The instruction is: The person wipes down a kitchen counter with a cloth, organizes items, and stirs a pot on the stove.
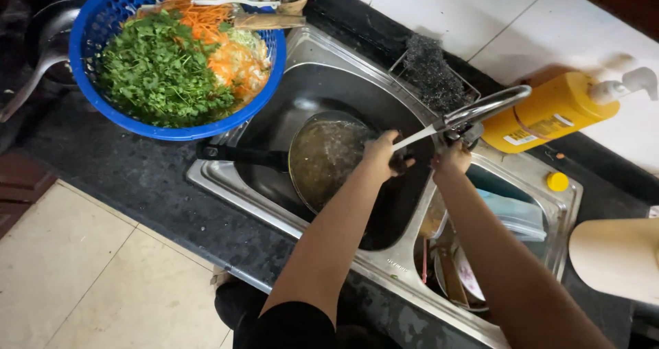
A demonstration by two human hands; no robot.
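Now, pan (pixel 326 158): my left hand (pixel 382 155) grips its rim; handle points away leftward.
Tap (pixel 480 109): my right hand (pixel 452 159) is closed around its base.

A round blue plastic basket (pixel 93 81) holds dark green chopped herbs (pixel 161 71) and orange grated carrot (pixel 233 61). The tilted plastic pump bottle (pixel 549 112) is yellow with a white pump. The steel double sink (pixel 329 64) is silver, the stone counter (pixel 130 177) black.

Two hands were seen, the left hand (pixel 382 155) and the right hand (pixel 452 160). One pan (pixel 322 158), one blue basket (pixel 93 33), one yellow bottle (pixel 549 112) and one tap (pixel 480 109) were counted.
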